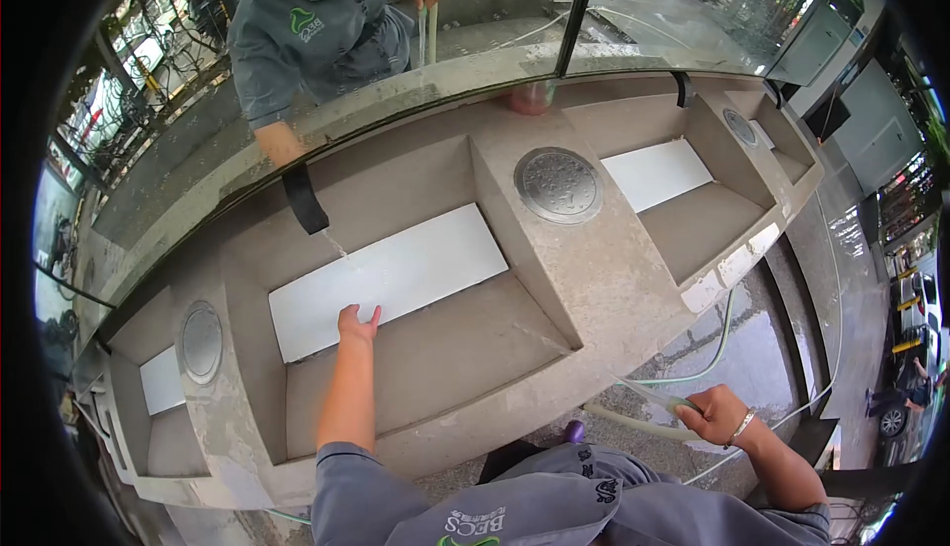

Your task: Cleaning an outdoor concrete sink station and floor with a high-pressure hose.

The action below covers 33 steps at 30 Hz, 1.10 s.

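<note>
My left hand (359,323) reaches into the middle basin with thumb and finger spread, over the near edge of a white rectangular panel (415,264); whether it touches the panel I cannot tell. Above the panel a black curved spout (306,201) lets a thin stream of water fall. My right hand (714,414), with a bracelet at the wrist, grips the end of a pale hose (646,423) at the outer side of the counter. Water sprays from that end towards the counter's edge.
The stone counter (601,279) holds further basins on both sides, with round metal lids (559,185) between them. A mirror (482,34) runs along the back, a reddish container (531,97) beside it. A green hose (718,353) lies on the wet floor near steps (801,308).
</note>
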Each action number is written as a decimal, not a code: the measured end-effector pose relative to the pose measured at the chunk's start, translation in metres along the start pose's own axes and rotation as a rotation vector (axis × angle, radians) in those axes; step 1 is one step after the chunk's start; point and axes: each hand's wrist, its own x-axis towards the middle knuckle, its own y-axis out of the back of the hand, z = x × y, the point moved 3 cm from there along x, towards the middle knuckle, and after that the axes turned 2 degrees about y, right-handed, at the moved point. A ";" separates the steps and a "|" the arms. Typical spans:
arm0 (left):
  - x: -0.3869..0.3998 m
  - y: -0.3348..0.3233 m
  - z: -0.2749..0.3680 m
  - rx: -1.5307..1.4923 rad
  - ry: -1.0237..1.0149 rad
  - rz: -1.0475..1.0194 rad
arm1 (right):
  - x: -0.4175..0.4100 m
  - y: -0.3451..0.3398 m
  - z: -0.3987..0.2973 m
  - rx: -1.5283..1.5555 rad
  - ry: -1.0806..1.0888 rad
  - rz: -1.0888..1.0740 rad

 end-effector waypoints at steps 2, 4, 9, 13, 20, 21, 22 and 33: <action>-0.009 0.002 0.011 0.070 -0.155 -0.097 | -0.017 -0.006 0.032 0.067 -0.075 0.052; -0.018 0.005 0.017 0.057 -0.109 -0.076 | -0.038 -0.008 0.082 0.243 -0.296 0.159; -0.037 -0.014 0.052 0.016 -0.207 -0.115 | -0.105 -0.034 0.249 0.610 -0.841 0.431; -0.046 -0.047 0.073 -0.076 -0.286 -0.187 | -0.218 -0.136 0.472 0.779 -1.027 0.435; -0.068 -0.096 0.082 -0.318 -0.279 -0.393 | -0.282 -0.226 0.424 1.172 -1.470 0.964; -0.070 -0.102 0.084 -0.376 -0.274 -0.448 | -0.284 -0.232 0.420 1.164 -1.453 0.962; -0.071 -0.104 0.086 -0.366 -0.274 -0.451 | -0.286 -0.237 0.418 1.156 -1.436 0.959; -0.129 -0.040 0.006 0.074 -0.605 0.042 | -0.307 -0.244 0.467 1.024 -1.157 0.909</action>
